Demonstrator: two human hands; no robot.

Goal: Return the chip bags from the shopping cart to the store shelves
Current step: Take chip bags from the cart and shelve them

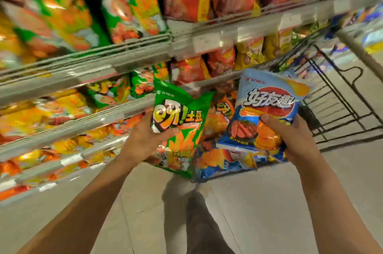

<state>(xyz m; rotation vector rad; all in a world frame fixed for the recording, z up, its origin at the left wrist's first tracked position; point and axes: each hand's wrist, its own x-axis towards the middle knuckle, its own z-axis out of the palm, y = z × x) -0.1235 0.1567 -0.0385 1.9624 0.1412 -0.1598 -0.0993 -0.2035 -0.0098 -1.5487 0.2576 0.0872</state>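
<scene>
At centre frame the left hand (pixel 143 139) grips a green chip bag (pixel 180 127) by its side, and the right hand (pixel 294 139) holds a blue chip bag (pixel 267 112), thumb across its front, above the cart (pixel 339 108). Both bags look light, puffy, crinkly and slick; the chips inside probably crush easily, so holding by the edges seems safest.

Glossy foil-like packets, bare wire and pale stone-like floor

The green chip bag (pixel 182 121) and the blue chip bag (pixel 267 108) are shiny, crinkled plastic film that catches the light, as are the blurred packets on the shelves (pixel 87 79), whose front rails look like smooth grey metal. The shopping cart (pixel 339 106) is thin dark metal wire. The floor (pixel 259 212) is smooth, matt, pale tile.
</scene>
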